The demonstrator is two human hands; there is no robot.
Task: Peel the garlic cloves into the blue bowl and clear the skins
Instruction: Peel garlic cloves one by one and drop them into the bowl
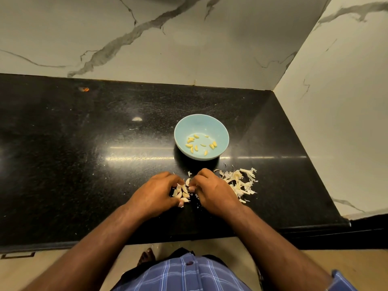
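One countertop: a black speckled stone counter [84,143] is seen running to a corner, bounded behind and on the right by white marble-patterned wall panels [189,38].
One bowl: a pale blue bowl [218,131] is set on the counter, beyond the hands and slightly to their right, apart from both.
Two hands: the left hand [154,193] and the right hand [212,191] are laid low on the counter near its front edge, knuckles up, fingertips turned toward each other.
Left grip: the fingers are curled round the near-left side of a cluster of unpeeled cloves; whether any clove is actually pinched cannot be told.
Right grip: the fingertips are drawn narrowly together on one unpeeled clove [187,181] at the top of the cluster.
One skin pile: a loose heap of papery garlic skins [241,181] is spread on the counter just beside the right hand, on its outer side; several stray flakes are scattered around both hands.
Unpeeled cloves: about seven white cloves [182,193] are bunched on the counter between the two hands.
Peeled cloves: about twelve small yellow cloves [196,147] are counted scattered across the bottom of the bowl.
One orange speck: a small spot [85,89] is visible far back on the left of the counter.
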